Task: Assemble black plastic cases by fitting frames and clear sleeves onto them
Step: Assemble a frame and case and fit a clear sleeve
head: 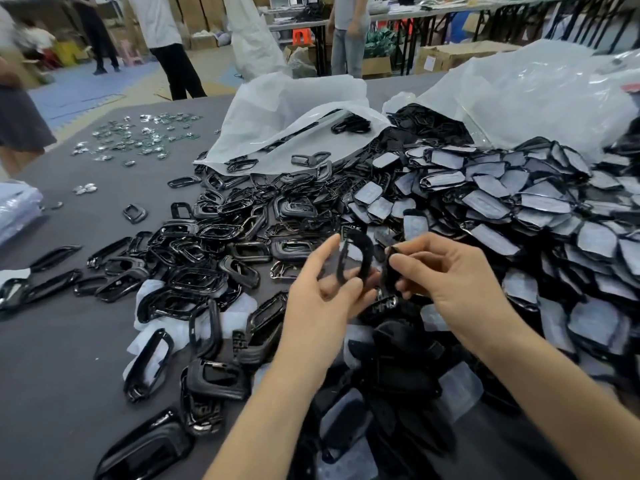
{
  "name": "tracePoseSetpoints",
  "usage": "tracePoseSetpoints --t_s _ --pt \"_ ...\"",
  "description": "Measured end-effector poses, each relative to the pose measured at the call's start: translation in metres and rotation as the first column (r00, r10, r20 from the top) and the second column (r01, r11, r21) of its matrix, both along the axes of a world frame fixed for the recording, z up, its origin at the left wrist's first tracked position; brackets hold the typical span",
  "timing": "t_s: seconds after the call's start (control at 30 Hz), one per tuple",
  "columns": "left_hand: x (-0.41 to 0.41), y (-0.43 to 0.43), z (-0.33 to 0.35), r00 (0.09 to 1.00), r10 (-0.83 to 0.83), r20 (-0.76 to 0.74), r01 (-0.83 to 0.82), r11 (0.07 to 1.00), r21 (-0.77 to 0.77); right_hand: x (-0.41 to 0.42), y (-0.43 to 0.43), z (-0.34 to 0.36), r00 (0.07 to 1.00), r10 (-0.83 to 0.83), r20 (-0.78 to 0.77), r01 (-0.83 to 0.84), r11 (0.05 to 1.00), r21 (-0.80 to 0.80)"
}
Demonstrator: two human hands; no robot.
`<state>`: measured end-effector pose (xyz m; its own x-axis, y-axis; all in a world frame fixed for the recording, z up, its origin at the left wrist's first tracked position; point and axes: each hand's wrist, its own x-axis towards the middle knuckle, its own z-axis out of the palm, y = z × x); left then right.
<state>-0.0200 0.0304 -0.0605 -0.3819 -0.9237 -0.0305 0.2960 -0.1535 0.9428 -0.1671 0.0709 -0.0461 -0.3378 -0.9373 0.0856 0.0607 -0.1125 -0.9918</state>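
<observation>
Centrally, curved black frame [364, 254], small dark piece [389, 276]

Nothing in this room can be read from where I stand. The cardboard box [460, 55] beyond the table carries a small white label [433, 60], but it is too blurred to make out any letters or numbers.

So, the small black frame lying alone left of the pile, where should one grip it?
Probably pinch one side bar of the lone frame from above, a finger through its open middle, thumb outside. It lies flat, apart from the pile, its left side free.
</observation>
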Motion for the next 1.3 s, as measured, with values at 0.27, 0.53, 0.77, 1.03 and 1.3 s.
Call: tracePoseSetpoints --t_s 0.27,0.53,0.77,1.03,1.3 --pt "-0.012 0.013 -0.002 0.997 -0.020 0.074 0.027 0.996 -0.086 -0.003 -0.002 -0.001 1.000 0.024 0.000 -0.024 0.999 -0.025" --pt "-0.013 0.012 -0.005 0.992 -0.088 0.091 0.096 0.991 -0.095 -0.006 -0.002 -0.001 0.999 0.038 0.026 -0.037 0.999 -0.017" --pt "-0.011 0.012 -0.003 0.988 -0.112 0.107 0.124 0.986 -0.114 -0.006 0.000 0.002 0.998 0.057 -0.003 -0.057 0.998 -0.008" --pt "-0.011 0.012 -0.003 0.981 -0.118 0.153 0.144 0.974 -0.173 -0.008 0.000 0.003 0.999 0.047 0.013 -0.048 0.998 0.031" --pt "-0.005 0.004 -0.003 0.979 0.157 0.130 -0.113 0.948 -0.297 -0.007 0.001 0.005 0.978 0.094 -0.186 -0.119 0.984 -0.129"
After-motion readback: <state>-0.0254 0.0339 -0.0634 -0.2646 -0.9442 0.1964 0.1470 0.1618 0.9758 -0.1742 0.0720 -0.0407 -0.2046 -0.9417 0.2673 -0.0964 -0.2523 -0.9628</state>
